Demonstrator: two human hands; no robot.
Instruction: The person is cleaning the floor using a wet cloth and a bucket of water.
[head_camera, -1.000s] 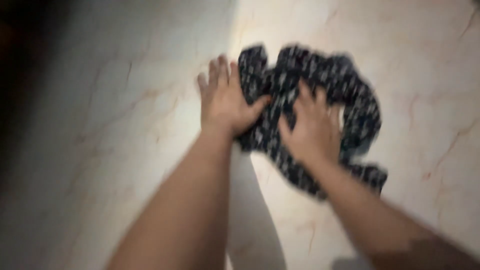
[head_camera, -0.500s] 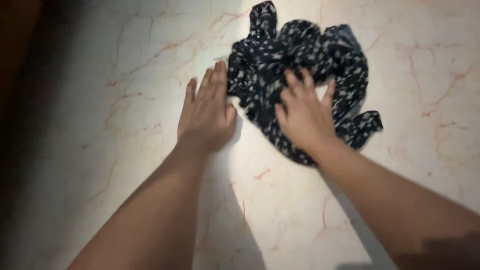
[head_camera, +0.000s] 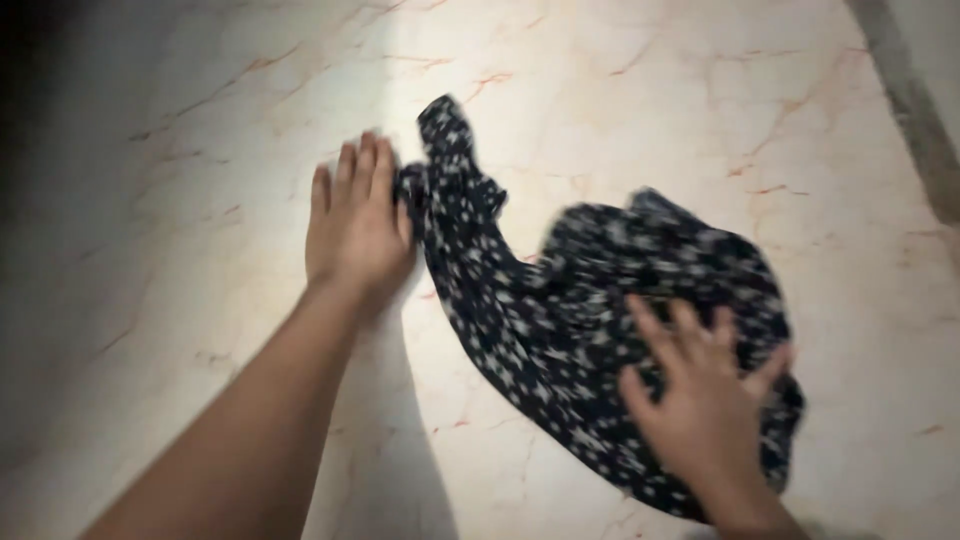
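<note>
The left hand (head_camera: 357, 225) lies flat, fingers together, its edge touching the narrow end of a dark white-speckled cloth (head_camera: 560, 310). The right hand (head_camera: 705, 400) presses on the cloth's bunched end, fingers spread wide. The cloth lies stretched across the marble floor (head_camera: 650, 90).

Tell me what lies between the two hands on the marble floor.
In the head view, the dark white-speckled cloth spans the gap: the left hand lies flat at its upper end, the right hand presses its bunched lower part.
</note>
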